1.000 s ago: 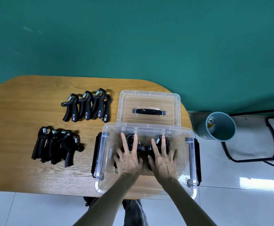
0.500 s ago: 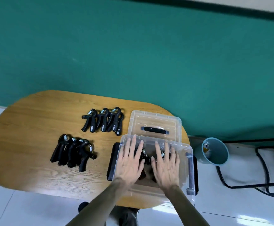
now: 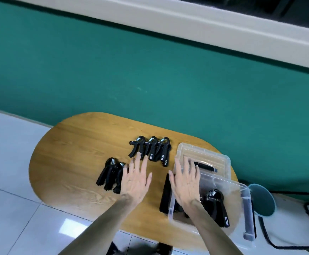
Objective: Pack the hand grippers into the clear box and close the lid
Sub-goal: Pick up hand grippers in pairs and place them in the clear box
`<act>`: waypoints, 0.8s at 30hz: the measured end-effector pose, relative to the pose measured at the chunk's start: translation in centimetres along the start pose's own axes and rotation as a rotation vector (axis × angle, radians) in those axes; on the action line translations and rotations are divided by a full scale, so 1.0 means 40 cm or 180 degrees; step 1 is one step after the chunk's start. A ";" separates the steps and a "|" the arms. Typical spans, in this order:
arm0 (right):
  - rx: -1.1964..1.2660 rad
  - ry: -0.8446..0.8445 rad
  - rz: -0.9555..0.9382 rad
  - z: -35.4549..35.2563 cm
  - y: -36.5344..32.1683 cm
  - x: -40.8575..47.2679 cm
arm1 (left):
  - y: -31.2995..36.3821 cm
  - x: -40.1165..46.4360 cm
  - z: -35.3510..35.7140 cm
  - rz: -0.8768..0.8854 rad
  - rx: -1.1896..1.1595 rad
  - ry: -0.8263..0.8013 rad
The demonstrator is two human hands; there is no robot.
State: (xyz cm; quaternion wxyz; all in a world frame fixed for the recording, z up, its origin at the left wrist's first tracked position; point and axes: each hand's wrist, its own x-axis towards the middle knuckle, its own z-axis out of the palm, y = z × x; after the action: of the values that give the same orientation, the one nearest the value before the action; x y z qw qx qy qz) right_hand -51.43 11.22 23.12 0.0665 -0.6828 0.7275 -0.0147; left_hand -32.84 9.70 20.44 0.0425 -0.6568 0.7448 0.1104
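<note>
Withdrawn from the clear box point(image 3: 223, 183) since a second ago, both hands, left point(image 3: 136, 179) and right point(image 3: 185, 183), flat, splayed, empty; one hand gripper point(image 3: 217, 205) boxed at 4 o'clock, two clusters point(image 3: 151, 150) point(image 3: 110, 175) on counter point(image 3: 72, 155) unpacked; lid point(image 3: 204, 157) off.

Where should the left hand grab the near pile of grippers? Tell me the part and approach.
Judging by their pose, take the near pile of grippers by the splayed handle legs, from above: they lie flat, springs pointing away, legs toward the open left hand.
</note>
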 end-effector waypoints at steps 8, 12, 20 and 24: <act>-0.0058 -0.0256 -0.0219 0.069 -0.203 0.050 | -0.239 -0.039 0.055 -0.0308 0.0118 -0.0312; -0.0175 -0.0477 -0.0290 0.132 -0.236 0.094 | -0.288 -0.029 0.122 -0.0420 -0.0060 -0.0344; -0.0274 -0.0896 -0.0437 0.254 -0.261 0.217 | -0.347 0.048 0.243 -0.0532 0.0094 -0.0799; -0.0201 -0.0997 -0.0433 0.332 -0.289 0.305 | -0.383 0.095 0.305 -0.0689 -0.0043 -0.1012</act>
State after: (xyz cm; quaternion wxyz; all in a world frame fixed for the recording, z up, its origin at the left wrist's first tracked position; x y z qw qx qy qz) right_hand -39.14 -0.78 10.33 0.1564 -0.7261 0.6605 0.1103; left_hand -19.21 6.97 6.12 0.1668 -0.7076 0.6529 0.2126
